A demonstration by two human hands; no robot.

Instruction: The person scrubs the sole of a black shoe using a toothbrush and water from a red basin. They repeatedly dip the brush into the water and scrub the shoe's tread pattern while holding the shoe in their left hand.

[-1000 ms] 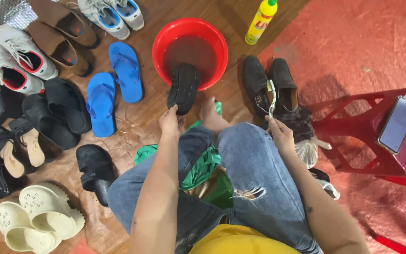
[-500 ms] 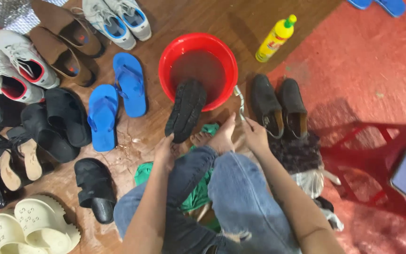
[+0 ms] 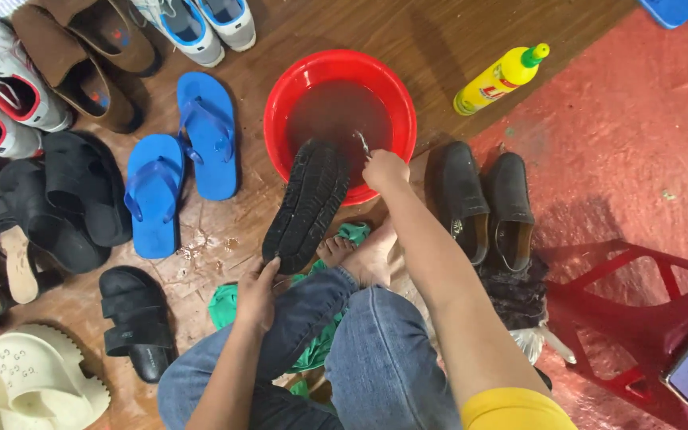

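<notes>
Red basin of murky water sits on wooden floor; all positions noted from it. Black shoe lies sole-up, toe propped over basin's near rim, heel slanting down and away toward the seated person. Left hand sits at the heel end, fingers curled around it, gripping; forearm runs straight back along the left thigh, wrist roughly in line. Right hand is over basin's near-right rim, closed in a loose fist around a small brush, only its pale tip showing above the water; arm extended forward, nearly straight, elbow over the right knee. Knuckles face up, hand just beside the shoe's toe, whether touching it cannot be told. Bare foot rests on a green cloth just below the basin, under the shoe's heel. Right of basin: pair of dark slip-on shoes, side by side, openings toward the person. Upper right of basin: yellow bottle with green cap, lying tilted. Left of basin: pair of blue flip-flops, then black sandals and other footwear farther left. Far right, well apart: red plastic stool.
</notes>
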